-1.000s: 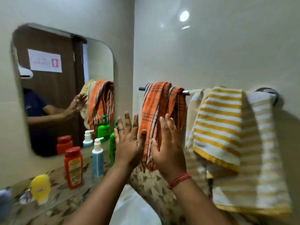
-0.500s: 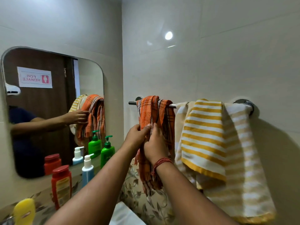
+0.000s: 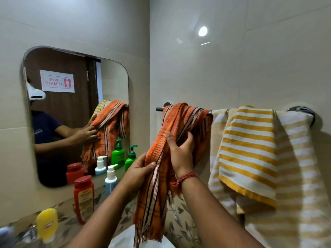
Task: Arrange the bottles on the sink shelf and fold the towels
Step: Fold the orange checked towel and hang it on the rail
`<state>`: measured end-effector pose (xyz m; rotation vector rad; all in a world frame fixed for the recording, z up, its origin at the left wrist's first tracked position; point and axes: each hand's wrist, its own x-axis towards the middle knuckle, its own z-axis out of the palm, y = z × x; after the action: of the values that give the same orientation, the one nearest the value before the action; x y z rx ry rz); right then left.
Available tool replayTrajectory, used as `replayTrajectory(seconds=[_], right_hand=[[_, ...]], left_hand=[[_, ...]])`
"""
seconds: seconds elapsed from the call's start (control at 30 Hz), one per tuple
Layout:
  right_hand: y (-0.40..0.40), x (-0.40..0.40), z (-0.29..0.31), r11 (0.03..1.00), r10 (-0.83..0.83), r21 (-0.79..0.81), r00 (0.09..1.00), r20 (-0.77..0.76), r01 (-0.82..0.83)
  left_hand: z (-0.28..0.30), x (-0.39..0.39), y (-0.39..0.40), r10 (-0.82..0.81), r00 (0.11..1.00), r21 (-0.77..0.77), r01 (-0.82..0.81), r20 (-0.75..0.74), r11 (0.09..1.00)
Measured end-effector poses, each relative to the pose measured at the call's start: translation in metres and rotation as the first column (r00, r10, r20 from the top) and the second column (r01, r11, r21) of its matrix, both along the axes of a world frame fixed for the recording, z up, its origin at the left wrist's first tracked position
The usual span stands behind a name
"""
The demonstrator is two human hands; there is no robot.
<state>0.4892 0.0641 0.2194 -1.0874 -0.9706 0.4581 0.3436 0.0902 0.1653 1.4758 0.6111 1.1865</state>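
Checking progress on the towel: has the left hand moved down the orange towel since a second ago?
Yes. The left hand now pinches the orange towel farther below the towel rail than before, near the right hand.

Towels (image 3: 247, 154) on rail (image 3: 209, 112) — bottles (image 3: 111, 179) left, on shelf (image 3: 68, 208)

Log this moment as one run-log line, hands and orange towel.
stage: towel handling | left hand: pinches orange towel | right hand: grips same towel | towel: draped over rail
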Motion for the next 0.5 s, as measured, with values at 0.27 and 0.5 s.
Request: replayTrajectory(seconds=[0.27, 0.5], right_hand=[[0.014, -0.025, 0.020, 0.987, 0.137, -0.079, 0.990, -0.042, -0.140], [-0.015, -0.050, -0.004, 0.977, 0.171, 0.051, 0.902, 0.396, -0.207]], left_hand=[[-0.040, -0.050, -0.022, 0.051, 0.996, -0.003, -0.052, -0.073, 0.999], [0.009, -0.044, -0.047, 0.026, 0.953, -0.034, -0.016, 0.302, 0.999]])
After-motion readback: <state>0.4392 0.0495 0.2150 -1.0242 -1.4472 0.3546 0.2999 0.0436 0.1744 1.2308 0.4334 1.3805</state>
